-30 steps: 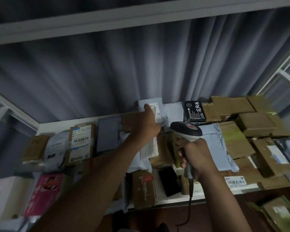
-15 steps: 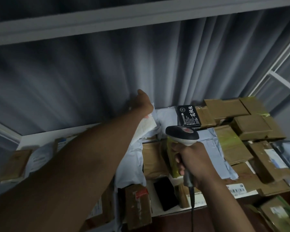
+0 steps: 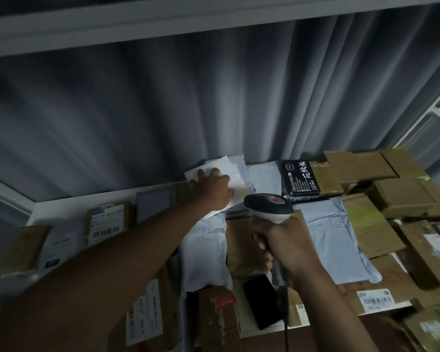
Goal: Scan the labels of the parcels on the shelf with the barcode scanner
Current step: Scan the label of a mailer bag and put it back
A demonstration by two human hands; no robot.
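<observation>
Left hand (image 3: pixel 212 189) flat, fingers spread on white soft mailer (image 3: pixel 226 176). Right hand (image 3: pixel 281 241) grips grey-and-black barcode scanner (image 3: pixel 268 205). Black box (image 3: pixel 300 180) shows white Chinese characters; shelf (image 3: pixel 107 200) labels blurred.

The scanner's handle (image 3: pixel 272 240) is hidden inside the right hand (image 3: pixel 286 241); parcel labels (image 3: pixel 106 224) blur.
</observation>
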